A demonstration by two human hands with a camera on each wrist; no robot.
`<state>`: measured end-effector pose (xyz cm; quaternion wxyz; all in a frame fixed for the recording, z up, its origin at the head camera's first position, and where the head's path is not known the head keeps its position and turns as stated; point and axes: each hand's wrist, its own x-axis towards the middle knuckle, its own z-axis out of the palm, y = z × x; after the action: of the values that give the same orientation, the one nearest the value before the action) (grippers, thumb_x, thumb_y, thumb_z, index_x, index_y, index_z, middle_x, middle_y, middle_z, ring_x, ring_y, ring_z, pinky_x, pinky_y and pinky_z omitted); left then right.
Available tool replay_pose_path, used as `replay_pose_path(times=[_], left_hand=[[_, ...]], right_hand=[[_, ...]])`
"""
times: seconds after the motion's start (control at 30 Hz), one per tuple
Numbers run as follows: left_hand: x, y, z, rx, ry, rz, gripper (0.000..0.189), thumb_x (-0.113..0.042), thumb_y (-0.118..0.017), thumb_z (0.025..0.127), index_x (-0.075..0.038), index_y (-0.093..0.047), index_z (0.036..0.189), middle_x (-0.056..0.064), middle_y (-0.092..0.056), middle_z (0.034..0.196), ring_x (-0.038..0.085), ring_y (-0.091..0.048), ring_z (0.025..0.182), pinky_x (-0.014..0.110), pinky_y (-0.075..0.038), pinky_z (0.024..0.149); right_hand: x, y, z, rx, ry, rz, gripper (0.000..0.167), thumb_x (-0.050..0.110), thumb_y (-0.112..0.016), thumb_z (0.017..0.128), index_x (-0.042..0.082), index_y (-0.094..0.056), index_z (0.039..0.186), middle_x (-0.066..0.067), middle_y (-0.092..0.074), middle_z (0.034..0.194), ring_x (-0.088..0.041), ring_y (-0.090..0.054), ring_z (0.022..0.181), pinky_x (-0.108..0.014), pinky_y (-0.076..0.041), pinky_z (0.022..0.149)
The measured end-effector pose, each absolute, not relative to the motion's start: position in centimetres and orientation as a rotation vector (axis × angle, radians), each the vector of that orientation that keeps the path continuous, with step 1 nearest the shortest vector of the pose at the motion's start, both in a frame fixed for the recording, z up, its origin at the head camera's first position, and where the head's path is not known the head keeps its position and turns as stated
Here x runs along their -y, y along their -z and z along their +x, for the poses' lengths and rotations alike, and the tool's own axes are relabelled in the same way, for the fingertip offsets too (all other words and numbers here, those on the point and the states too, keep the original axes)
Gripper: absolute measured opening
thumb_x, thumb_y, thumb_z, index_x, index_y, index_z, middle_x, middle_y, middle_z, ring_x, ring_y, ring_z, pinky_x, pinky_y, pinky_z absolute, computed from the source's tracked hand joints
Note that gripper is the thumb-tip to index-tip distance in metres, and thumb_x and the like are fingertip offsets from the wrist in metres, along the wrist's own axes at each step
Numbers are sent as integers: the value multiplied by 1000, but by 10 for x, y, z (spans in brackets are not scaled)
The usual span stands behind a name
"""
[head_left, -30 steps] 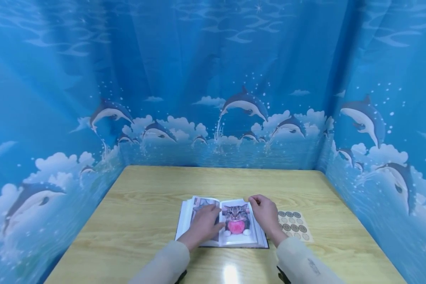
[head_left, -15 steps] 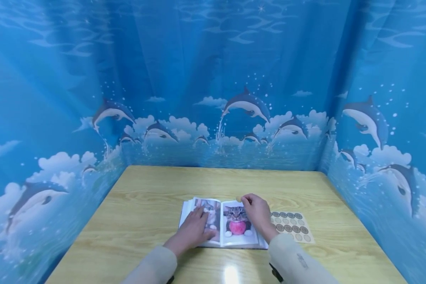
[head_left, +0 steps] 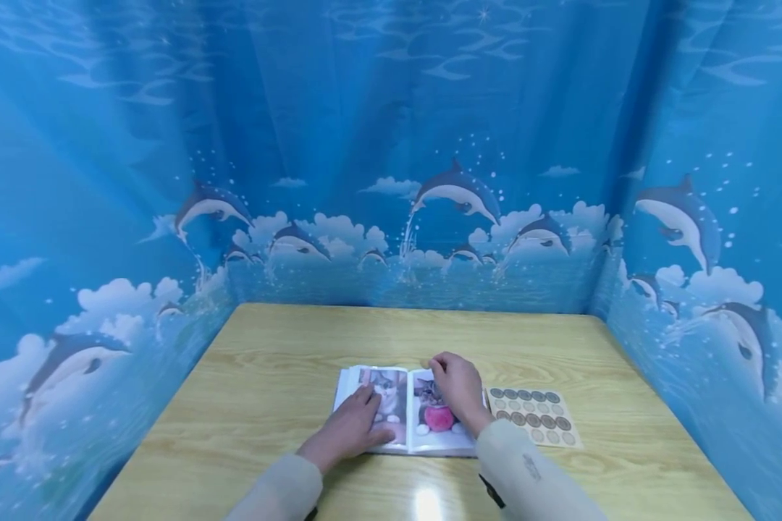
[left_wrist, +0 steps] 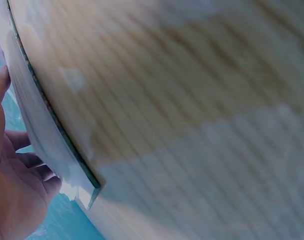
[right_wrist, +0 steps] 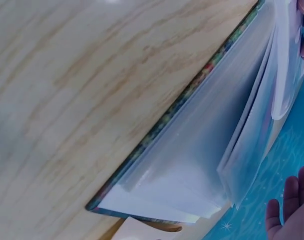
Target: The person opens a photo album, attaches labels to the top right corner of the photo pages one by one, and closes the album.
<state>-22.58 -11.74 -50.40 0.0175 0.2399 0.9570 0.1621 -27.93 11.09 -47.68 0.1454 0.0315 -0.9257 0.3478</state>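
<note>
Nearest you, the right sleeve (head_left: 537, 470) bears a small mark too blurred to read. Your left hand (head_left: 348, 427) rests on the left page of the open photo album (head_left: 409, 412), fingers relaxed; your right hand (head_left: 457, 387) bends over the top of the right page, and whether it pinches anything cannot be told. The album lies flat on the table (head_left: 287, 333), straight ahead of you. Expect moderate weight, a stiff cover (right_wrist: 167, 120) and thin, slick, easily creased pages (right_wrist: 197, 150): lift leaves by an outer corner, the whole by both boards. Just beside its right edge lies a sheet of round discs (head_left: 528, 416), any lettering unreadable. Beyond, the dolphin curtain (head_left: 365, 108) shows no writing.
</note>
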Motion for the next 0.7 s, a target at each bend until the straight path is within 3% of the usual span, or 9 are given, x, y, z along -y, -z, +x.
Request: replay_pose_path(times=[0.27, 0.7], left_hand=[[118, 509, -227, -2993, -459, 767, 80, -52, -66, 89, 4, -46, 143, 26, -36, 151, 41, -36, 139, 50, -29, 116], [119, 516, -226, -3031, -414, 785, 80, -51, -65, 90, 5, -45, 144, 27, -36, 151, 42, -35, 139, 50, -30, 115]], right_hand=[[-101, 478, -290, 2759, -796, 169, 17, 25, -63, 97, 12, -74, 94, -1, -71, 86, -22, -67, 83, -43, -55, 77], [-89, 489, -308, 2790, -638, 252, 15, 23, -66, 95, 12, -74, 89, -2, -70, 82, -23, -67, 77, -42, -55, 71]])
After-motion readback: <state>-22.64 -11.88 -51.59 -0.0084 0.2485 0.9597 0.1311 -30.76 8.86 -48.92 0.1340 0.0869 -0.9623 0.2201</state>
